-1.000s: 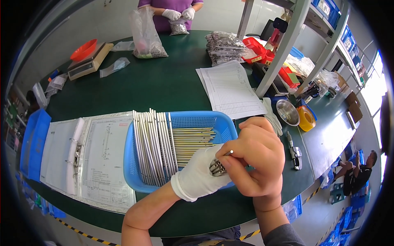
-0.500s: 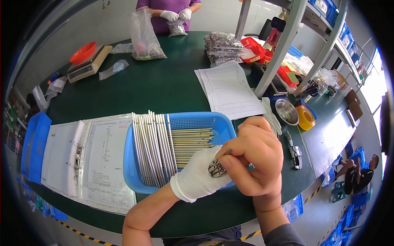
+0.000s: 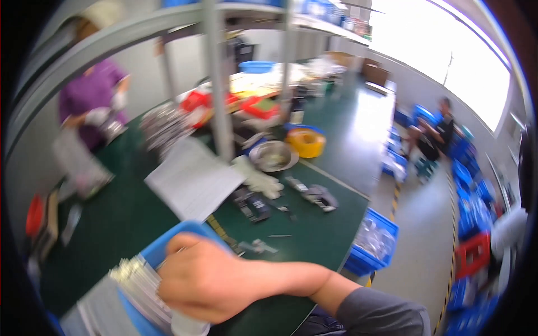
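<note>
My bare right hand (image 3: 204, 277) is over the blue basket (image 3: 185, 227), its fingers curled in and partly smeared by motion. What its fingertips hold, if anything, is hidden. Below it shows a bit of the white glove (image 3: 189, 325) on my left hand; the fingers of that hand are out of sight behind the right one. Thin silvery metal rods (image 3: 144, 285) lie side by side in the basket, just left of my right hand.
Past the basket lie paper sheets (image 3: 196, 176), a white glove (image 3: 258, 178), a metal bowl (image 3: 273, 155), a yellow tape roll (image 3: 306, 141) and a caliper-like tool (image 3: 312, 194). A shelf post (image 3: 218, 84) rises from the table. A co-worker in purple (image 3: 92, 101) stands far left.
The view has swung to the right, so the basket now sits at the lower left. Small metal parts seen in my gloved left hand are now hidden behind my right hand.
</note>
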Available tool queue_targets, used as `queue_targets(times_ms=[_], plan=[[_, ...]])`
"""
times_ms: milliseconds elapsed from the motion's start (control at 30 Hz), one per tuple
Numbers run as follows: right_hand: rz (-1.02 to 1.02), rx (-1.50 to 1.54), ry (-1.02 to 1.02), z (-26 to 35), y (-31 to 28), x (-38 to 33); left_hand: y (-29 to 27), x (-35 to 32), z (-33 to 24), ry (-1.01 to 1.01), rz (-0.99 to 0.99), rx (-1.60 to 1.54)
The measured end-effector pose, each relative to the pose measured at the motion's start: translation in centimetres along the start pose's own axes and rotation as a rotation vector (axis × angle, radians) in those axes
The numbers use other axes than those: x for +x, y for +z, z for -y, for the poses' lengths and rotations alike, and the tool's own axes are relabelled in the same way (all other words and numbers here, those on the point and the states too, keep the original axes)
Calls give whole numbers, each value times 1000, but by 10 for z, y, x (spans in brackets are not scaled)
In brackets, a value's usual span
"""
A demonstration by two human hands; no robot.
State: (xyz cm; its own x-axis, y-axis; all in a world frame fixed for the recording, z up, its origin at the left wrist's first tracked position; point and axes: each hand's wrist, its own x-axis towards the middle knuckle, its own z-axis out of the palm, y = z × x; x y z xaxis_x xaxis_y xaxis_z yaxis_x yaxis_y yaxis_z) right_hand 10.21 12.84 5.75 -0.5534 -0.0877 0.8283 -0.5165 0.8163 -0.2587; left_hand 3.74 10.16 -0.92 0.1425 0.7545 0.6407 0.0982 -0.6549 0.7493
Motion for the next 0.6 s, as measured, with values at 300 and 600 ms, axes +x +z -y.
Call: queue_targets(times_ms=[300, 600], plan=[[-185, -70, 2, 0, 6, 0, 21, -10, 17, 26, -27, -188], [-502, -99, -31, 2, 25, 12, -20, -54, 11, -8, -296, -207]])
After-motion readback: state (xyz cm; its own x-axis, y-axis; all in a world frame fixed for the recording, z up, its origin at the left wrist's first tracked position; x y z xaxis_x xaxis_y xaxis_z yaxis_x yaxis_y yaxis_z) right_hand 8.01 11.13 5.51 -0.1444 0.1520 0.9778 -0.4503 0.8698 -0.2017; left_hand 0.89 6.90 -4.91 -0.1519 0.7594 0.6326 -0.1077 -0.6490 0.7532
